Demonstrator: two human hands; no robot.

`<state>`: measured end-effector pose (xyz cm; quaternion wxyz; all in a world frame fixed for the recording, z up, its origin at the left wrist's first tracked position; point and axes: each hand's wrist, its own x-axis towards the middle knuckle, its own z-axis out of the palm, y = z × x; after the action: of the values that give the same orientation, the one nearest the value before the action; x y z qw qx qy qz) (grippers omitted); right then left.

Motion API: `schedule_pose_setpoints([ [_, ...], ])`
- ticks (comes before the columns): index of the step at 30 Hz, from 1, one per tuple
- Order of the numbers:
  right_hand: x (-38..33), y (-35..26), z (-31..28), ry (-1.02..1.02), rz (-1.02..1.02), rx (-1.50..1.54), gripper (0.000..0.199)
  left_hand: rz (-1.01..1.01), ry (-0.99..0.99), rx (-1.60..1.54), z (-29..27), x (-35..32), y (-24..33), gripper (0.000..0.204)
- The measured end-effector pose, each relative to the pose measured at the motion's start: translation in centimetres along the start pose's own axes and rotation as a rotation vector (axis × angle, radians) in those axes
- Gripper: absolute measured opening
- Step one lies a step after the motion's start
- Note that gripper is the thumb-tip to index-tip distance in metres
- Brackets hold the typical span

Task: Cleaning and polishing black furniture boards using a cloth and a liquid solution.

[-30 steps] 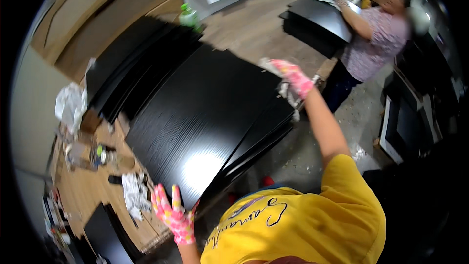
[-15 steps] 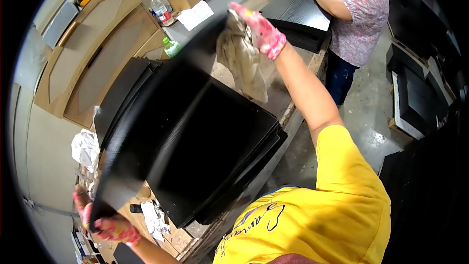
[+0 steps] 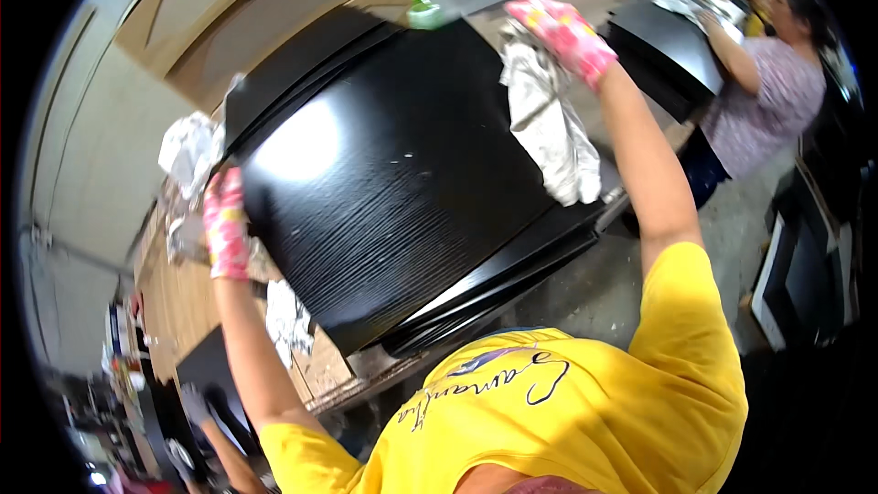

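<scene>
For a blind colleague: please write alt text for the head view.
A person's gloved left hand and right hand, the right clutching a white rag, grip opposite edges of a glossy black panel above a stack.

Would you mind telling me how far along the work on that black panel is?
The top black panel looks glossy, on a stack. In hand: the left hand grips its left edge, the right hand holds a white rag at its far edge. How much wiping remains is unclear.
</scene>
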<state>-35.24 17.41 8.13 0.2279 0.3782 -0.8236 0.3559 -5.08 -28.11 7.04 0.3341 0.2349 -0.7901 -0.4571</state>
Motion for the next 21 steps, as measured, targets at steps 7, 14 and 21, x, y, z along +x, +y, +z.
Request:
schedule_pose_setpoints([
  [7, -8.9, -9.6, 7.7, -0.418, -0.159, -0.376, 0.046, 0.279, -0.315, 0.725, 3.3, -13.8, -5.8, 0.082],
  [14, -6.8, -10.1, 14.8, -0.246, 0.216, -0.661, 0.051, 0.165, -0.229, 0.234, 3.9, -16.1, -7.0, 0.106],
  [21, -7.3, -22.4, 20.8, -0.456, -0.592, -0.171, 0.033, 0.261, -0.254, -0.134, 3.7, -16.4, -9.0, 0.128],
])
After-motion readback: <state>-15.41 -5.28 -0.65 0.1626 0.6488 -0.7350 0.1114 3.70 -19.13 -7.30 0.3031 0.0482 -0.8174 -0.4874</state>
